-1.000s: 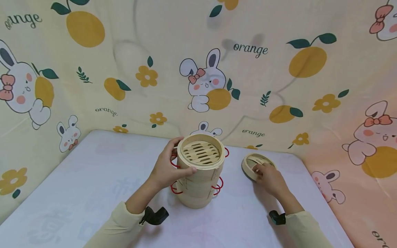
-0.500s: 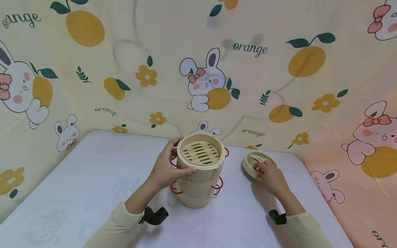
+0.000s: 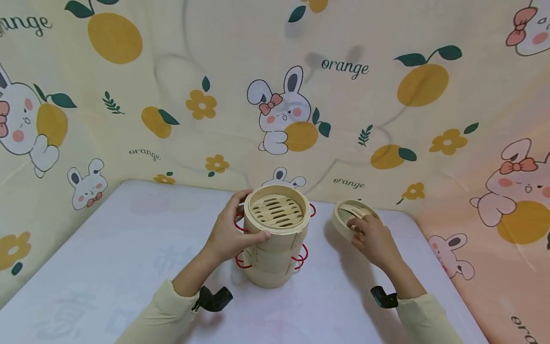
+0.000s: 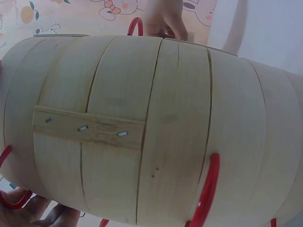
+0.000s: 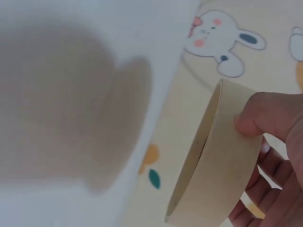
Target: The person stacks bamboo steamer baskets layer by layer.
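A tall stack of round bamboo steamer baskets (image 3: pixel 275 260) with red loops stands upright on the table, its slatted top tier uncovered. My left hand (image 3: pixel 229 233) grips the upper tier from the left, thumb across the front just below the rim. In the left wrist view the pale wall of the steamer baskets (image 4: pixel 113 94) fills most of the picture, hiding most of that hand. Right of the stack, my right hand (image 3: pixel 374 241) holds a round bamboo steamer lid (image 3: pixel 341 224), tilted above the table. The right wrist view shows the thumb against the side of the lid (image 5: pixel 222 156).
The white table (image 3: pixel 129 267) carries a faint print and reaches back to a cloth backdrop (image 3: pixel 223 57) with bunnies and oranges. A dark wrist mount (image 3: pixel 215 299) sits at the left cuff, another wrist mount (image 3: pixel 384 297) at the right.
My right hand has raised the steamer lid off the table, a little up and back, and its shadow has spread. The left hand and the stack stay in place.
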A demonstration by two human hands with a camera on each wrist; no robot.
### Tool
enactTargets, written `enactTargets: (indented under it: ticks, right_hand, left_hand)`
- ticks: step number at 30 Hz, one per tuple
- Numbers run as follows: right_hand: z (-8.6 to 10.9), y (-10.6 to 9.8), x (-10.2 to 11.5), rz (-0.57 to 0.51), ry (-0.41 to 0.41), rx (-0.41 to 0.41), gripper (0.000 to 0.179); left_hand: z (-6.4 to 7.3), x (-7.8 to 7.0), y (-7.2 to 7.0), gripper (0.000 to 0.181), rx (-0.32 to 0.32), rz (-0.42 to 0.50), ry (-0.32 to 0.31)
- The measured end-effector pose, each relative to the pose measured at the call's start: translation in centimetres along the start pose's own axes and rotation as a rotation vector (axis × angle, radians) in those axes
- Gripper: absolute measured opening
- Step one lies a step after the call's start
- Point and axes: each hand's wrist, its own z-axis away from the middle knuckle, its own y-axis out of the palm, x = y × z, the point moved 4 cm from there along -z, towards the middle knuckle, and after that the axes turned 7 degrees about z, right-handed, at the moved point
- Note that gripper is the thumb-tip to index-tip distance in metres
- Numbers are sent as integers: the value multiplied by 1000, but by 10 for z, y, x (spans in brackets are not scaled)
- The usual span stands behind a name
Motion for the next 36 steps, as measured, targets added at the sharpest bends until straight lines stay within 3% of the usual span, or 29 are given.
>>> enactTargets:
  ticks: [8, 20, 30, 36]
  right_hand:
    - [-4, -21, 13, -18, -35, -83, 27]
    - [-8, -46, 26, -47, -44, -104, 28]
    - [-11, -63, 35, -69, -47, -95, 29]
    - [-18, -78, 41, -75, -68, -127, 29]
  left_hand:
    - [1, -1, 0, 85, 0, 3, 0]
    - [1, 0, -1, 85, -2, 2, 15]
    - [-7, 29, 0, 89, -9, -11, 36]
    - [-9, 34, 0, 87, -4, -6, 49]
